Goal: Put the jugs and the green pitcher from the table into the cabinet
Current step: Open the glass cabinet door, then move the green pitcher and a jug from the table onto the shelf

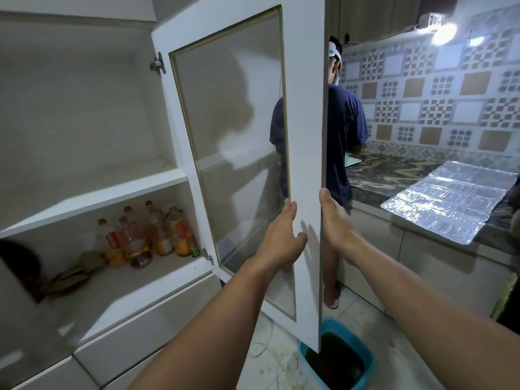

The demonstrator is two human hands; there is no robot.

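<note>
Upper shelf (92,175): open room, left of the door (306,136).
Lower shelf (126,280): bottles (140,237) crowd the back near the door; front open.
Behind the door: person (343,130) standing.

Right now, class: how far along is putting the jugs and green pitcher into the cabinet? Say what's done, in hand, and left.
Done: the cabinet door stands open. In hand: the left hand lies flat on the door, the right hand is at its edge. Left: everything else; bottles sit on the lower shelf, no jug or pitcher in view.
</note>
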